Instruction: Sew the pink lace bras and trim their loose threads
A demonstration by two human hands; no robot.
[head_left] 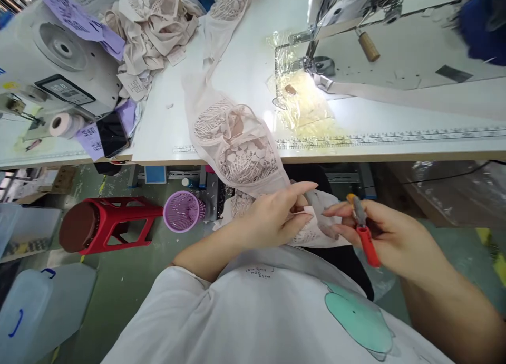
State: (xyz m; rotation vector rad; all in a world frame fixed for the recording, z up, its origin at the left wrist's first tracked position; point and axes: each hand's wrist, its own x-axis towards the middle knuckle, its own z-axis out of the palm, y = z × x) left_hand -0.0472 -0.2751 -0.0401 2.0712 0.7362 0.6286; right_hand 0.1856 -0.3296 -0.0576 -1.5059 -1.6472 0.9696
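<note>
A chain of pale pink lace bras (249,158) hangs over the table's front edge down to my lap. My left hand (276,213) pinches the fabric of a bra there, near a small white label. In my right hand (379,229) are thread snips (366,240) with red handles, tucked in the palm. The thumb and forefinger of that hand also pinch the sheer edge of the same bra (316,235). Where the fingertips meet the fabric, fine detail is blurred.
A sewing machine (324,68) with a pale elastic band (379,92) stands at the right of the white table (154,132). Another machine (71,63), a phone (113,134) and a heap of bras (158,24) lie left. Below are a red stool (126,221) and a purple basket (182,211).
</note>
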